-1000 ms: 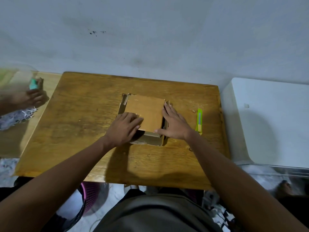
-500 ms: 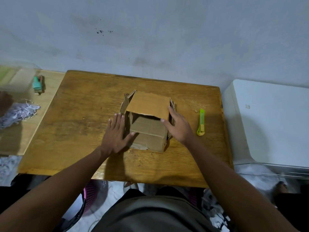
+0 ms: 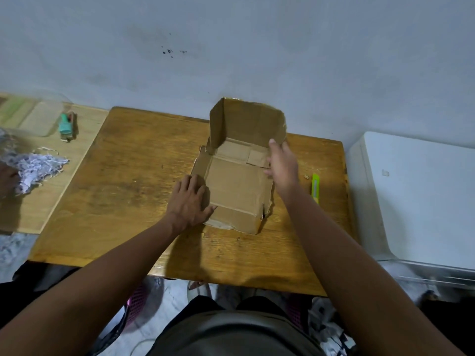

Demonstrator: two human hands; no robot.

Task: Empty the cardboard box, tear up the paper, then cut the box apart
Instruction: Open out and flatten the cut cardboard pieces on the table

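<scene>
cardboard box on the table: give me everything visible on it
The cardboard box is plain brown corrugated board, shallow and roughly square, sitting on the wooden table near its middle. Its lid flap stands raised at the far side, so the inside shows; nothing is visible in it. Edges look worn and torn, with tape strips on the inner panels. The left hand presses flat against its left side; the right hand is at the right wall by the flap.

Cardboard box [image 3: 237, 186]: plain brown corrugated board, matt, creased, with ragged torn edges and paler tape strips on the inner panels.
Desk [image 3: 133, 191]: varnished wood, visible grain, worn with dull dark patches and a slight sheen.
Utility knife [image 3: 315, 188]: bright yellow-green plastic, smooth.
Shredded paper [image 3: 36, 165]: white, printed, thin curled strips.
Wall [image 3: 231, 47]: matt painted, scuffed.
</scene>
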